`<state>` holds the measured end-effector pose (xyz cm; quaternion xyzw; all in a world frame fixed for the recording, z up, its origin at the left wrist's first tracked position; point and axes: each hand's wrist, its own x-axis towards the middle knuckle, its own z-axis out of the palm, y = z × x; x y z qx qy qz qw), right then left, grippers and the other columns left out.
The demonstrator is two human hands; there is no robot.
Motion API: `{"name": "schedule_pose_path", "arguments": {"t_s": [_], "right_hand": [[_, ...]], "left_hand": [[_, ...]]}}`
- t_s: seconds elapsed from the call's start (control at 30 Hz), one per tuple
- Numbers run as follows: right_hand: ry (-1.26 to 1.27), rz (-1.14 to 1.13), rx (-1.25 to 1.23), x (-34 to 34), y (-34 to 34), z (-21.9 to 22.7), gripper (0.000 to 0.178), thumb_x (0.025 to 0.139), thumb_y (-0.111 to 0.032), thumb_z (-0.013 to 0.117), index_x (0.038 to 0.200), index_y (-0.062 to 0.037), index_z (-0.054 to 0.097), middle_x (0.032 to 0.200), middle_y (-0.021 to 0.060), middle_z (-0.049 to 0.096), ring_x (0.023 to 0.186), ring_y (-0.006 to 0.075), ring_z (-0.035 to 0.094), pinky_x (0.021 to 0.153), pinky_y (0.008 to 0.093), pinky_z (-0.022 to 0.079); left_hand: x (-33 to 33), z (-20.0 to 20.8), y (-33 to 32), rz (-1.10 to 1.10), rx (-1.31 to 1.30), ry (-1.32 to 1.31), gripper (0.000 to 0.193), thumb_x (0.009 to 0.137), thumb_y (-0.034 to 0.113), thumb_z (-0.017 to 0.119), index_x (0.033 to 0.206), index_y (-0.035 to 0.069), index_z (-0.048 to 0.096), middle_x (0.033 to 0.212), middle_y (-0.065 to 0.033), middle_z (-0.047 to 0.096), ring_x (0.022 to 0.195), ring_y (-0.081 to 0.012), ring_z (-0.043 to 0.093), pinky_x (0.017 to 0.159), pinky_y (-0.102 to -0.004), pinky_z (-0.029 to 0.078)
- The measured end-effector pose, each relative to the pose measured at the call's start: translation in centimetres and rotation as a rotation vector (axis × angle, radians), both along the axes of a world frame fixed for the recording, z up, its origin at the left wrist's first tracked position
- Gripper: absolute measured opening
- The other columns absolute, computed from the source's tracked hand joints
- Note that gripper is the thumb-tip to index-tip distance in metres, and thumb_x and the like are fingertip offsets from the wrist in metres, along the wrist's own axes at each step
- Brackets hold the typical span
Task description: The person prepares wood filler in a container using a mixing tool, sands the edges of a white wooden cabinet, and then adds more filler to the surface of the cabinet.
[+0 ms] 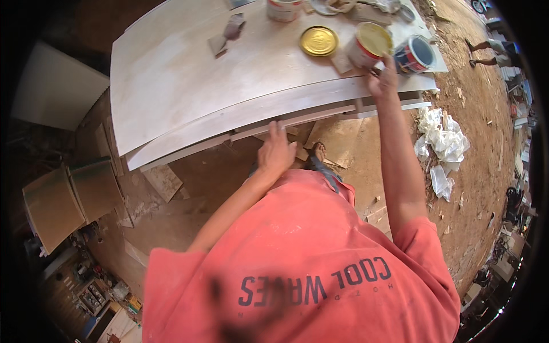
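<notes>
At the right end of the white board, my right hand is closed in front of a can with a yellowish inside. Something small and dark shows at its fingers; blur hides what it is, and I cannot tell if the hand also touches the can. Just right of it stands a blue can. A gold round lid lies left of the cans, by a small flat piece. My left hand is open at the board's near edge, fingers stretched toward it, apparently holding nothing.
Another can stands at the far edge, and a scraper-like piece lies with a dark lump on the board. White plastic sheeting is crumpled on the dirt floor at right. Brown panels lean at left. A person stands far right.
</notes>
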<state>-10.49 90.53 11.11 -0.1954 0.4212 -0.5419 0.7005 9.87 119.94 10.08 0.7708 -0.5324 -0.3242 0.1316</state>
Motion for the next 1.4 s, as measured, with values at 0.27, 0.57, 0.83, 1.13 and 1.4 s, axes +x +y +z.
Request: {"name": "schedule_pose_path", "arguments": {"t_s": [0.27, 0.57, 0.83, 1.13, 1.4], "right_hand": [[0.231, 0.24, 0.064, -0.1, -0.4, 2.1, 0.061, 0.096, -0.03, 0.065, 0.144, -0.004, 0.038, 0.143, 0.0171, 0.043, 0.127, 0.0313, 0.045, 0.095, 0.0461, 0.049], [0.489, 0.122, -0.036, -13.5, 11.5, -0.3, 0.033, 0.101, -0.022, 0.051, 0.124, 0.0016, 0.057, 0.112, 0.0137, 0.066, 0.092, 0.0183, 0.065, 0.074, 0.0305, 0.054], [0.784, 0.184, 0.059, -18.8, 16.0, -4.7, 0.026, 0.098, -0.013, 0.052, 0.117, 0.0006, 0.061, 0.102, 0.0086, 0.069, 0.084, 0.0135, 0.064, 0.067, 0.0261, 0.051], [0.888, 0.243, -0.33, -14.5, 10.8, -3.9, 0.024, 0.096, -0.017, 0.057, 0.108, -0.0001, 0.068, 0.091, 0.0099, 0.072, 0.082, 0.0163, 0.065, 0.077, 0.0315, 0.051], [0.877, 0.336, -0.431, -11.0, 8.6, -3.8, 0.025, 0.095, -0.018, 0.057, 0.108, -0.0003, 0.068, 0.089, 0.0119, 0.071, 0.081, 0.0192, 0.065, 0.077, 0.0332, 0.051]], "left_hand": [[-3.2, -1.3, 2.9, 0.102, -0.041, -0.091, 0.069, 0.09, 0.024, 0.062, 0.147, -0.001, 0.033, 0.153, -0.0207, 0.029, 0.134, -0.0427, 0.042, 0.105, -0.047, 0.044], [-1.6, -0.9, 6.3, 0.146, 0.002, -0.3, 0.071, 0.091, 0.02, 0.058, 0.153, 0.005, 0.026, 0.16, -0.0138, 0.024, 0.139, -0.037, 0.039, 0.109, -0.0437, 0.04], [0.9, -1.0, 8.4, 0.196, -0.013, -0.426, 0.065, 0.092, 0.013, 0.058, 0.15, 0.004, 0.031, 0.157, -0.0152, 0.03, 0.137, -0.0386, 0.04, 0.109, -0.0454, 0.039], [4.1, -3.3, 10.1, 0.34, -0.146, -0.508, 0.073, 0.081, 0.0, 0.054, 0.149, -0.002, 0.029, 0.156, -0.0216, 0.028, 0.142, -0.0404, 0.031, 0.116, -0.0468, 0.03], [8.2, -5.2, 11.5, 0.362, -0.001, -0.556, 0.07, 0.08, 0.0, 0.054, 0.147, 0.0, 0.033, 0.151, -0.0218, 0.033, 0.135, -0.0417, 0.038, 0.111, -0.0475, 0.036]]}}
